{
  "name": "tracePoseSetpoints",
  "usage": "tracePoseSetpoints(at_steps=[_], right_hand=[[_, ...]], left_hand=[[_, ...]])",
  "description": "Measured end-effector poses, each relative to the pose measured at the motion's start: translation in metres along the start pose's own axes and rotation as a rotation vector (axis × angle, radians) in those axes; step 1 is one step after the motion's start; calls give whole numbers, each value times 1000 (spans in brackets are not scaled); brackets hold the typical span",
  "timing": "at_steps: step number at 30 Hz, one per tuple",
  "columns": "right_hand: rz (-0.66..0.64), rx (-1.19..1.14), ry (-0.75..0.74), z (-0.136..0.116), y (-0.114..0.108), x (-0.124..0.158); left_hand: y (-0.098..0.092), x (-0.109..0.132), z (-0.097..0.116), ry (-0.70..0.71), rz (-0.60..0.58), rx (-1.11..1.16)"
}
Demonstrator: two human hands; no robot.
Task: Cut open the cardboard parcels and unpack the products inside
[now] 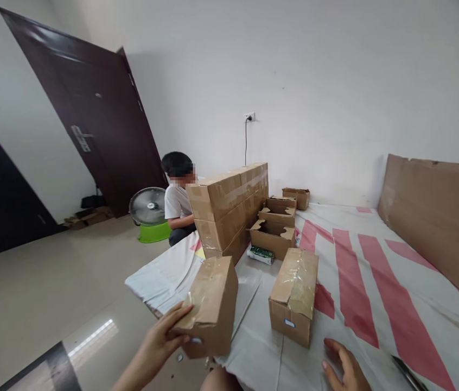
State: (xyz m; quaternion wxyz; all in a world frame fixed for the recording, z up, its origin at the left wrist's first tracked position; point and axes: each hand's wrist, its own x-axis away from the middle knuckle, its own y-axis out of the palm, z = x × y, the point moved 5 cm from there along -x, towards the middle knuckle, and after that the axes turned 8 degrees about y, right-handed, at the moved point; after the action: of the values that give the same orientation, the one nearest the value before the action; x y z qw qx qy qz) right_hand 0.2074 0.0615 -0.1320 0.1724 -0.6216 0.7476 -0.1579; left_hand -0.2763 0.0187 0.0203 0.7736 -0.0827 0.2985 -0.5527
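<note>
My left hand (170,328) grips the near left corner of a taped cardboard box (209,298), thumb on its end and fingers on top. That box is tilted over the table's left edge. A second taped cardboard box (294,296), with a small label on its near end, stands on the cloth to its right. My right hand (345,366) is just right of that box, fingers apart and holding nothing. Behind the boxes lies a small green and white carton (261,254), beside an open cardboard box (272,239).
Stacked sealed cartons (229,212) rise behind, with more open boxes (280,207) along their right. A person (178,203) sits beyond them near a fan (148,206). A dark metal tool (408,372) lies on the red and white cloth (355,282). A cardboard sheet (437,217) stands at right.
</note>
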Motion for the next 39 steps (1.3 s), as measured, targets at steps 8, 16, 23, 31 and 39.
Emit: tracePoseSetpoints(at_steps=[8,16,23,31,39], right_hand=[[28,39,-27,-13,-6,9],[13,122,-54,-17,-4,9],[1,122,-42,-18,-6,11],[-4,128,-65,-18,-5,11],[86,33,-208,-44,-12,25]], left_hand=[[73,13,-5,179,292,-32],[102,64,6,410,536,-544],[111,48,22,535,430,-762],[105,49,26,631,474,-760],[117,61,48,587,376,-524]])
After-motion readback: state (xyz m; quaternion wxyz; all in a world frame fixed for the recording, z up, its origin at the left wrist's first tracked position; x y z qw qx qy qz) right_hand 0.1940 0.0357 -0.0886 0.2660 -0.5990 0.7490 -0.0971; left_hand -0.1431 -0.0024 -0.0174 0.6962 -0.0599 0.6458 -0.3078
